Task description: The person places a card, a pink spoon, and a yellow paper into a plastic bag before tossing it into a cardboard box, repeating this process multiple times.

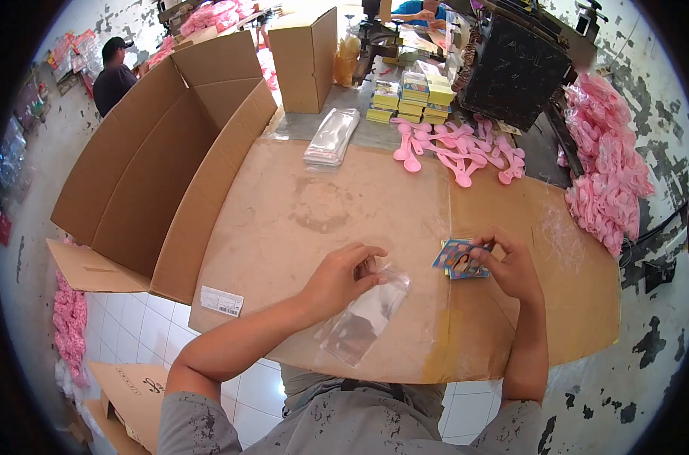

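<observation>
My left hand (pixel 347 277) is over the upper end of a clear plastic bag (pixel 366 322), its fingers curled and its thumb at the bag's edge. The bag lies flat and slanted near the table's front edge. My right hand (pixel 513 267) pinches a blue printed card (pixel 464 259) between thumb and fingers. More cards with yellowish edges lie under it, partly hidden. How many cards the fingers hold cannot be seen.
A large open carton (pixel 151 163) stands left of the cardboard-covered table (pixel 284 250). Stacked clear bags (pixel 332 138), pink plastic spoons (pixel 466 152) and card stacks (pixel 414 97) lie at the back. Bundled pink items (pixel 606 163) sit right. A person (pixel 117 80) is far left; another's hands show behind.
</observation>
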A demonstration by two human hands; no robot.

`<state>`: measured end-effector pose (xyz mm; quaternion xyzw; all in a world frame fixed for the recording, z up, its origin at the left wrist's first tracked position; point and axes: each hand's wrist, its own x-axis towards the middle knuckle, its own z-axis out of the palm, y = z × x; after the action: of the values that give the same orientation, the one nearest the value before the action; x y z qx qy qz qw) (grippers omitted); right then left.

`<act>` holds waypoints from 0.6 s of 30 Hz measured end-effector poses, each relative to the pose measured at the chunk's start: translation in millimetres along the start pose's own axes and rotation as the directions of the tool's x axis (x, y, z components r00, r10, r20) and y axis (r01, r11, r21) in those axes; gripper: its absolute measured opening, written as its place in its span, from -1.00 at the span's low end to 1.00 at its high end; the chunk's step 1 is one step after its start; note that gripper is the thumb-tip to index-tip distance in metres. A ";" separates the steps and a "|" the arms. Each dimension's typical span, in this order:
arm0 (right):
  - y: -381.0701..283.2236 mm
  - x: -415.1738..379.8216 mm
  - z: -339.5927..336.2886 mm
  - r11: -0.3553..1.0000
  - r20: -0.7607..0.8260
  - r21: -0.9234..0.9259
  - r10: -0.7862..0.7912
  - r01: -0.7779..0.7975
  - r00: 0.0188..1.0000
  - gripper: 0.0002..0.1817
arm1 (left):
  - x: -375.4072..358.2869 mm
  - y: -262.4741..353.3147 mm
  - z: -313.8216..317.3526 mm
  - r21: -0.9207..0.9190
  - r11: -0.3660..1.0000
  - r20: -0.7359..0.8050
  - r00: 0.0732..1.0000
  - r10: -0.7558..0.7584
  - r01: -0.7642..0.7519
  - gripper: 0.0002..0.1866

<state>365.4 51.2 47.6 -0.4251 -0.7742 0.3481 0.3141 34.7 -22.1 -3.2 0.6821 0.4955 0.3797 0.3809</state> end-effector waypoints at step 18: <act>-26.2 -7.0 60.2 0.958 0.313 0.236 -0.234 0.164 0.920 -0.86 | -3.6 7.4 -2.6 0.107 0.993 0.076 0.996 0.035 -0.043 -0.74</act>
<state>309.9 18.3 33.7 -0.2432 -0.8159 0.4596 0.2528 34.4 -26.8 4.0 0.7249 0.4873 0.3342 0.3539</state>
